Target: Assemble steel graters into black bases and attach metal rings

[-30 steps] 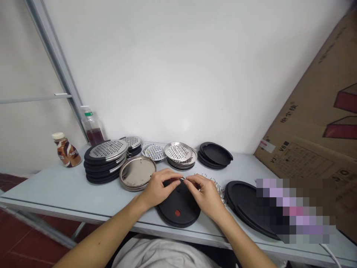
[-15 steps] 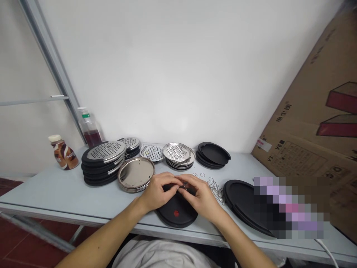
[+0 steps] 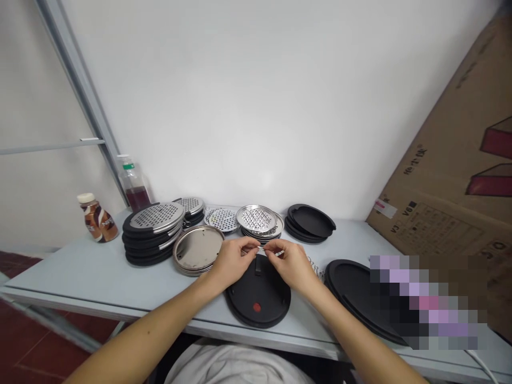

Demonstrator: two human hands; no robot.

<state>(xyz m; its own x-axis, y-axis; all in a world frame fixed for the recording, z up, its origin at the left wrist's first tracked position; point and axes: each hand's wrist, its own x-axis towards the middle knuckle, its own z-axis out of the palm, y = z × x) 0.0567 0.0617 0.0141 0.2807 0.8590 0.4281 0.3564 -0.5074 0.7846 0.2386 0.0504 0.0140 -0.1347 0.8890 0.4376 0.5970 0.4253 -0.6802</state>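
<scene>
Just above the far edge of a round black plastic base point(image 3: 258, 293), my left hand point(image 3: 237, 260) and my right hand point(image 3: 288, 262) meet fingertip to fingertip. Both pinch a small metal wire piece point(image 3: 260, 248); its exact shape is mostly hidden by the fingers. The base lies on the table in front of me, with a red dot near its front and a slot at its far side. Partly behind my right hand are loose wire hooks point(image 3: 316, 266). Round metal plates point(image 3: 200, 248) are stacked beside my left hand.
A tall stack of black-rimmed graters point(image 3: 154, 234) stands on the left, near two bottles point(image 3: 98, 218). Perforated grater discs point(image 3: 256, 218) and black trays point(image 3: 310, 221) are along the wall. Larger black discs point(image 3: 356, 293) lie right, by a blurred patch and a cardboard box point(image 3: 448, 213).
Both hands have moved slightly away from me toward the base's far edge, uncovering the slot and more of its surface. The wire piece is still between the fingertips. The view has shifted slightly.
</scene>
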